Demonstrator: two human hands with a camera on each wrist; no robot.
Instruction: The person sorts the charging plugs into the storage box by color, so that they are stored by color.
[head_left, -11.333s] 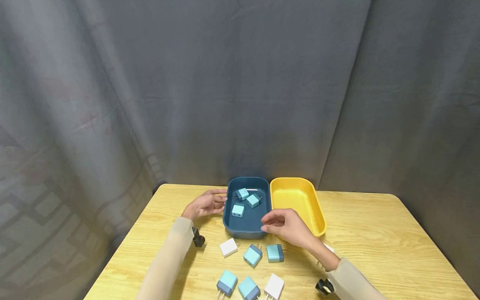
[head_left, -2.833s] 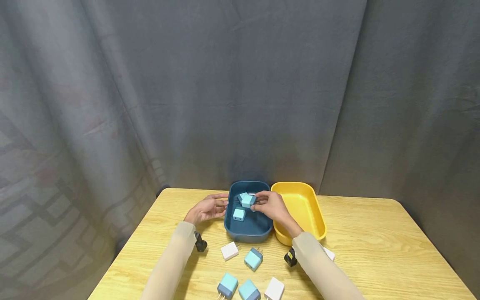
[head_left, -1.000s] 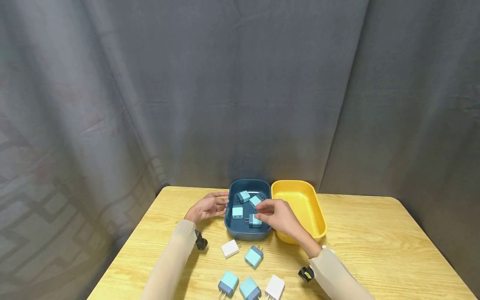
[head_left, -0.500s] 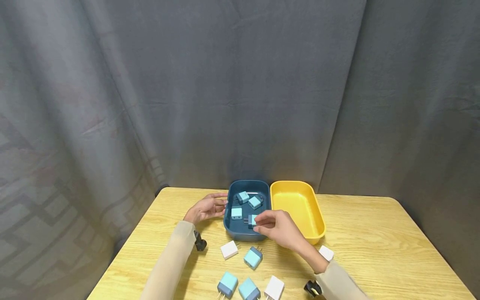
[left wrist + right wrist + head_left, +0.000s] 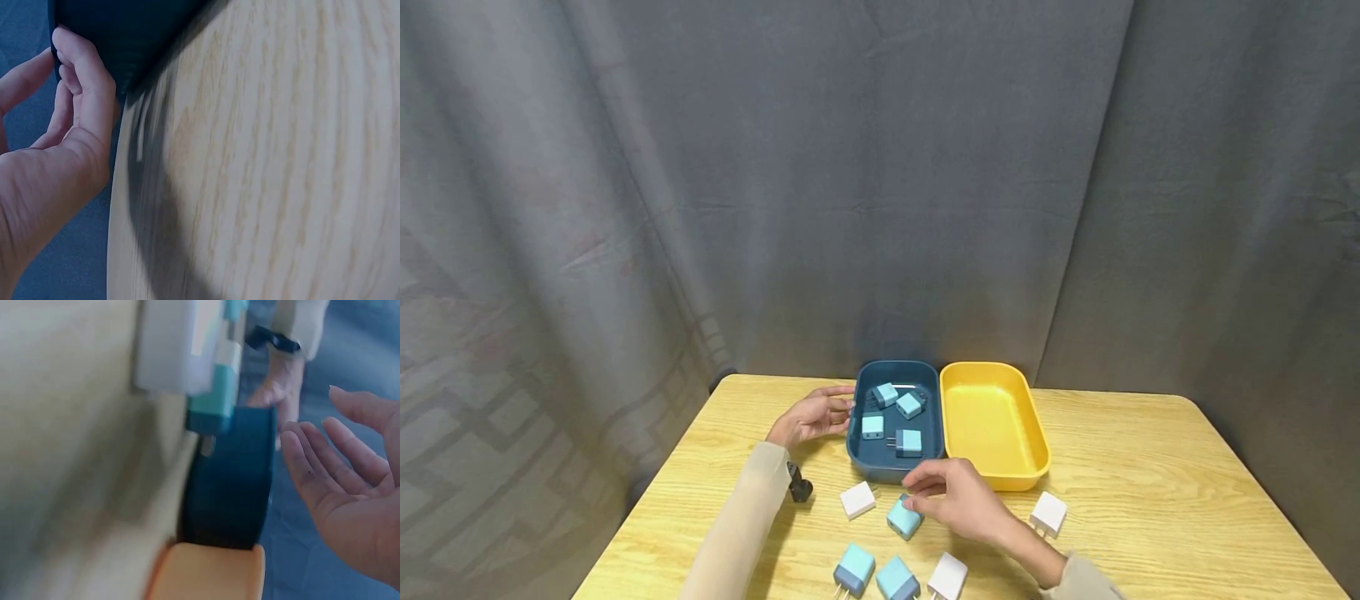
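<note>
My right hand (image 5: 958,500) hovers low over the wooden table (image 5: 1150,467), fingers loose and spread, holding nothing; its fingertips sit just above a small blue charger plug (image 5: 904,518), a smooth two-tone plastic cube lying in front of the dark blue tray (image 5: 854,433). My left hand (image 5: 811,414) rests with straight fingers against that tray's left wall. The tray is a rounded-corner plastic tub with four matching blue plugs inside; a glossy yellow tray (image 5: 996,421) of the same shape touches its right side. White plugs (image 5: 1048,513) lie around on the pale grained wood. I can read no writing anywhere.
</note>
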